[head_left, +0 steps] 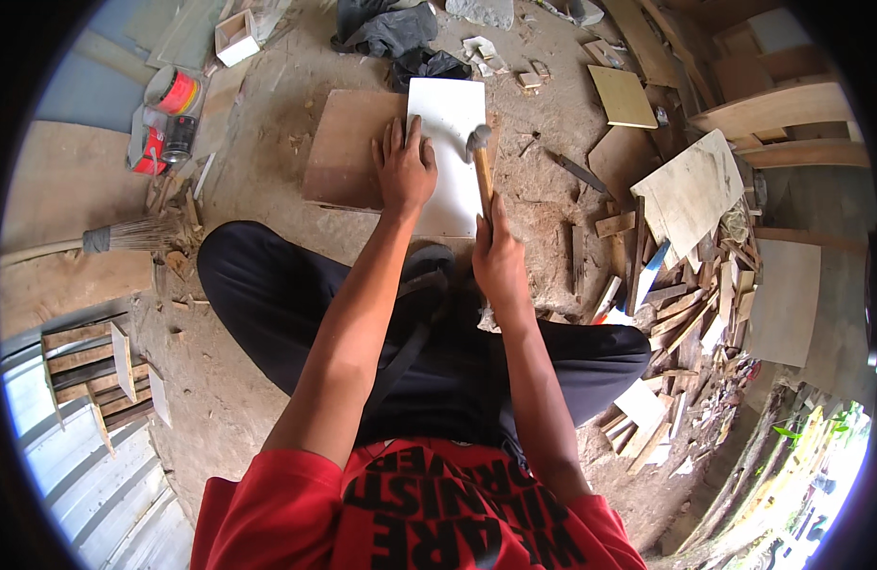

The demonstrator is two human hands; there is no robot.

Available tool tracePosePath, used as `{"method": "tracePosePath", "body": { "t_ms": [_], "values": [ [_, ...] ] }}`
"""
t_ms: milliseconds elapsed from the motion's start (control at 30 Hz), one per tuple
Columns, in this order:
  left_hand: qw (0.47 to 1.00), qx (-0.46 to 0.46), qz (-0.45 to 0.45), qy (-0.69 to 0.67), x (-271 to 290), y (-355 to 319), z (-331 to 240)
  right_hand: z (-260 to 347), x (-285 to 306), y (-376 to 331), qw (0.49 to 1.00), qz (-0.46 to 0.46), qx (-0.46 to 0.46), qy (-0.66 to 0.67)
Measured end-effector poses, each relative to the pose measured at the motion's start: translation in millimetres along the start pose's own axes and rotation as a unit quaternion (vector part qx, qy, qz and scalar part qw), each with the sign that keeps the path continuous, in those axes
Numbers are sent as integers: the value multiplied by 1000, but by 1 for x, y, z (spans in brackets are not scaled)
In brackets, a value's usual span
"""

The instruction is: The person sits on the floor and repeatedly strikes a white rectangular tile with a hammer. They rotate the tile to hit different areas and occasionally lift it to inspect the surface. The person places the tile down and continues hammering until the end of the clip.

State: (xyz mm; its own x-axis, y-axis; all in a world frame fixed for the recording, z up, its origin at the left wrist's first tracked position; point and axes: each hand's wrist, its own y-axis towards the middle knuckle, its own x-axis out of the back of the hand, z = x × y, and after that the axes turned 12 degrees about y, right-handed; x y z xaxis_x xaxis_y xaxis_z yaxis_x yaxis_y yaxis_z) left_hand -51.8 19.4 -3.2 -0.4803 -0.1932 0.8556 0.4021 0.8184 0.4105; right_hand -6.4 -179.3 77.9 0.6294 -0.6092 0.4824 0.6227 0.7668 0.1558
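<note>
The right hand (500,252) gripped a wooden-handled, grey-headed hammer (486,180); a stray swing threatened the left hand (406,176), a white rectangular panel (448,195) partly beneath its spread fingers.

Shirt (272,508): large black capitals (393,489) are printed in several rows across the red cloth, bent by folds.
Orange tin (178,93): print too small to be read.
Dark can (180,136): markings likewise cannot be made out.

A head-worn fisheye camera looks steeply down past the red shirt (282,508) to the hands (407,179) close in front.
</note>
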Motion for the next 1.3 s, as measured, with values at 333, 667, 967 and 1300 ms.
{"method": "tracePosePath", "body": {
  "t_ms": [333,667,967,1300],
  "values": [
    [1000,-9,13,1,-3,0,2,16,23,-57,997,5,-78,-1],
    [915,-304,239,-117,61,-69,-67,-36,46,-81,886,-221,-311,263],
    [964,-179,183,65,42,-35,-44,-59,44,-86,847,-219,-323,361],
    [951,-251,128,127,13,15,-27,-47,48,-84,825,-249,-309,403]
  ]
}}
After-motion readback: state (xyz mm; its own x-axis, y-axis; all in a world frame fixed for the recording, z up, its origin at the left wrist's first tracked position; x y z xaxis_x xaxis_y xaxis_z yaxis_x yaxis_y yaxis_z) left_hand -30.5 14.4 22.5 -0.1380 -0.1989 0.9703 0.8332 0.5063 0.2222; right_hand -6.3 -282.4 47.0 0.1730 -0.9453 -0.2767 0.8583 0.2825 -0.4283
